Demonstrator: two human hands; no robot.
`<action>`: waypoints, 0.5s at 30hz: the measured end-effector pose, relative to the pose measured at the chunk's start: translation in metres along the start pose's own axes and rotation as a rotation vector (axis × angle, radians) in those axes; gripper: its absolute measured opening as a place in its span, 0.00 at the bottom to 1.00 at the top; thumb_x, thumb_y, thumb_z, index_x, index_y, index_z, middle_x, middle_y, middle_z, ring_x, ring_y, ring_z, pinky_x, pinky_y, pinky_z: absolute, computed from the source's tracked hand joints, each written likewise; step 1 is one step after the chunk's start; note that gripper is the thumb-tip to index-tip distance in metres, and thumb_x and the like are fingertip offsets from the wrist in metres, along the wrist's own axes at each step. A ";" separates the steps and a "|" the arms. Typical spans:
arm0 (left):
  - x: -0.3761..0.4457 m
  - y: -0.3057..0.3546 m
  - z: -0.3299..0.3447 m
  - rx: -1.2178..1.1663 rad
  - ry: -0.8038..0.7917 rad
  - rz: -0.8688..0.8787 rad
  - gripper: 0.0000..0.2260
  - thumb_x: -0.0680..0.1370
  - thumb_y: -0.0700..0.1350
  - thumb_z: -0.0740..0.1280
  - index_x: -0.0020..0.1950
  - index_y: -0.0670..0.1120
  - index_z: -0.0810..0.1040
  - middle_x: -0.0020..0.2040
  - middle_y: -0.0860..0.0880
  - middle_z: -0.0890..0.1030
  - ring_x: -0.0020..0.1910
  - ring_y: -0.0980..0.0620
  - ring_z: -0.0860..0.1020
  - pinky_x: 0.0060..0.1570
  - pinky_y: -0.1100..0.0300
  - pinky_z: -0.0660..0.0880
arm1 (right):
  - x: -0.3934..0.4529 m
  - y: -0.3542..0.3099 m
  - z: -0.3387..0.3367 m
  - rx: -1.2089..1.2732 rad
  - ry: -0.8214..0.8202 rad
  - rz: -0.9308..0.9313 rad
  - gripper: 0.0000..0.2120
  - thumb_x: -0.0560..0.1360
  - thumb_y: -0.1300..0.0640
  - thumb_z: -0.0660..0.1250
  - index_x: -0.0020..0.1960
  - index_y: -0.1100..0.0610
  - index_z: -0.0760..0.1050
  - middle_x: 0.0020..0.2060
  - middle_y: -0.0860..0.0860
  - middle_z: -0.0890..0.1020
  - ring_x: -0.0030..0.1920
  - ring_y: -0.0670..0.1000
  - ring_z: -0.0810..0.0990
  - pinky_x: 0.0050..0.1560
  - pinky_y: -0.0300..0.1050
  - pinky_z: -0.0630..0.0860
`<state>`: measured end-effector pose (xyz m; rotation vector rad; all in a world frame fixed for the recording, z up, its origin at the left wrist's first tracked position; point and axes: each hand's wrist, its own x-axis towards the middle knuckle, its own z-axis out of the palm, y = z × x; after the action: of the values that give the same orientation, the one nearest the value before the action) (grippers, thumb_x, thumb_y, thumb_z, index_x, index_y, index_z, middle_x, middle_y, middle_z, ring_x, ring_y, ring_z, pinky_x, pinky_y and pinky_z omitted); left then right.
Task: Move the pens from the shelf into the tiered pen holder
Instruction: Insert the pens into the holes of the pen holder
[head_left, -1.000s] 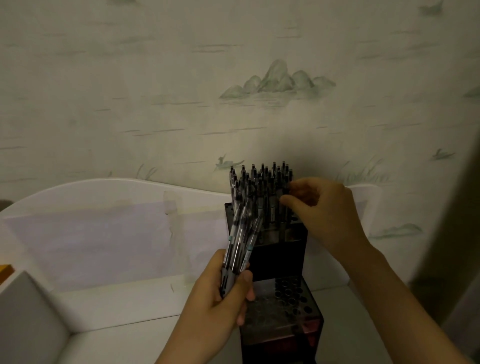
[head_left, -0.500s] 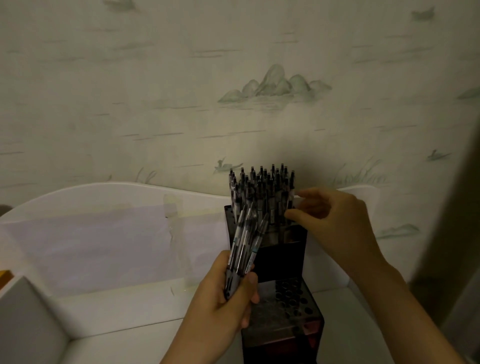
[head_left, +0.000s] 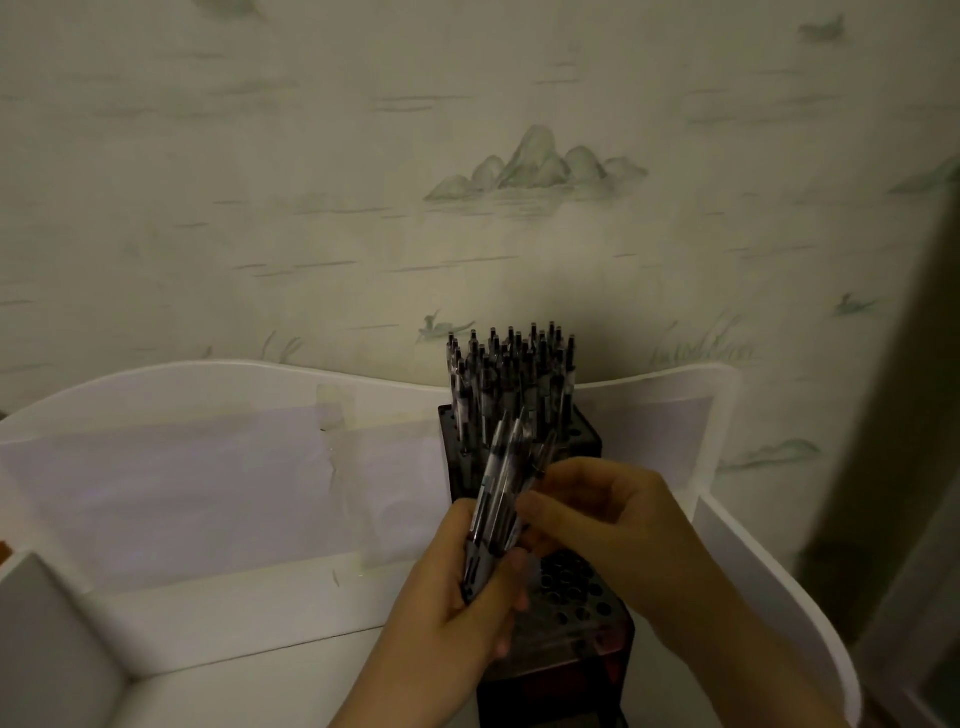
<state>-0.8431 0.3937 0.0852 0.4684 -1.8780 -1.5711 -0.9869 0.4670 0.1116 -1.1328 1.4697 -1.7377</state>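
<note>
Pens (head_left: 498, 499): light, stiff, smooth plastic barrels, likely slippery in a bundle; best pinched mid-barrel, one at a time. Bundle sits in left hand (head_left: 467, 603), fingers curled tight round the lower barrels, just in front of the tiered pen holder (head_left: 582, 613). Right hand (head_left: 613, 525) pinches at one pen; top tier already packed.

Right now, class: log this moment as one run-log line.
left hand: grips pen bundle | right hand: pinching one pen from bundle | holder: top tier full, lower holes empty
</note>
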 end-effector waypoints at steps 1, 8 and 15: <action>0.000 0.001 0.001 0.008 -0.006 -0.001 0.11 0.80 0.43 0.63 0.49 0.60 0.76 0.33 0.48 0.78 0.24 0.50 0.72 0.25 0.61 0.69 | 0.000 0.001 -0.001 -0.007 0.010 -0.005 0.11 0.67 0.58 0.75 0.47 0.62 0.83 0.40 0.56 0.86 0.40 0.54 0.85 0.40 0.40 0.80; -0.001 -0.001 0.002 -0.029 -0.006 -0.057 0.06 0.80 0.40 0.63 0.55 0.48 0.74 0.37 0.42 0.80 0.28 0.43 0.77 0.28 0.55 0.74 | 0.002 -0.010 -0.018 0.071 0.127 -0.015 0.10 0.68 0.61 0.73 0.46 0.65 0.82 0.38 0.59 0.86 0.36 0.56 0.84 0.37 0.43 0.82; -0.004 -0.005 -0.006 0.019 0.096 -0.056 0.04 0.80 0.39 0.62 0.54 0.44 0.72 0.37 0.43 0.81 0.27 0.43 0.75 0.26 0.55 0.71 | 0.028 -0.038 -0.050 -0.239 0.458 -0.374 0.04 0.71 0.61 0.75 0.45 0.56 0.83 0.35 0.50 0.86 0.37 0.50 0.86 0.43 0.45 0.82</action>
<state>-0.8365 0.3910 0.0794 0.5994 -1.8223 -1.5403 -1.0406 0.4745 0.1536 -1.2474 1.8692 -2.2361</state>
